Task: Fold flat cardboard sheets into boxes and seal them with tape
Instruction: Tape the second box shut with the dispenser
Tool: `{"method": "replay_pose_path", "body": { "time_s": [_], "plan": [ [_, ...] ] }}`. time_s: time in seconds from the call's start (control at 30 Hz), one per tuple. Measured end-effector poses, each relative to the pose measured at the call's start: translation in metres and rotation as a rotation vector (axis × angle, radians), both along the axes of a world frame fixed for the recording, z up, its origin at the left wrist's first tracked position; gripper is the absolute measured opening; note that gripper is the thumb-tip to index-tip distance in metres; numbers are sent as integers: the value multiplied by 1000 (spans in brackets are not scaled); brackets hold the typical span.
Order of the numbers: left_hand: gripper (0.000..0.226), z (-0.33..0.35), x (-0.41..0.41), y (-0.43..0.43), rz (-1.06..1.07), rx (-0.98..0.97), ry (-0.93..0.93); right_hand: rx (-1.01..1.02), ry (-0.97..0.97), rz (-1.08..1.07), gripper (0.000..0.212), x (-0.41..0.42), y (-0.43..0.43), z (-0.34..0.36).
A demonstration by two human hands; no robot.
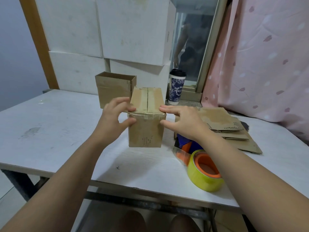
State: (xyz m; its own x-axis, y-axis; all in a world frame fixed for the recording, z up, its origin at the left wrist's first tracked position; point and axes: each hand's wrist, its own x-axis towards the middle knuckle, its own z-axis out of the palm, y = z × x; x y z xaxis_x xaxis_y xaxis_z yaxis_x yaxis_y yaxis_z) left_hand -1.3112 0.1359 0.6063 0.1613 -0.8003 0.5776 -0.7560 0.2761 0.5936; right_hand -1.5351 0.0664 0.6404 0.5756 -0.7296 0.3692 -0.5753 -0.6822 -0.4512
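Observation:
A small brown cardboard box [145, 129] stands upright in the middle of the white table [50, 124]. Its top flaps are closed, and clear tape runs along the seam and over the front top edge. My left hand [113, 118] grips the box's upper left corner, with curled fingers on top and the thumb on the front face. My right hand [182, 121] touches the upper right corner with nearly straight fingers and thumb. A tape dispenser [203, 169] with a yellow roll on an orange core lies under my right forearm.
A second brown box [115, 87] with an open top stands behind the first. Flat cardboard sheets [225, 126] are stacked at the right. A lidded paper cup [176, 87] stands at the window sill. Large white boxes [130, 30] are stacked at the back, and a pink curtain [260, 56] hangs on the right.

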Motion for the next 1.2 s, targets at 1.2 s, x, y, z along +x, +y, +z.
{"method": "replay_pose_path", "body": {
  "time_s": [1.2],
  "plan": [
    [39, 13, 7, 8, -260, 164, 113, -13, -259, 1, 28, 5, -2, -18]
  ]
}}
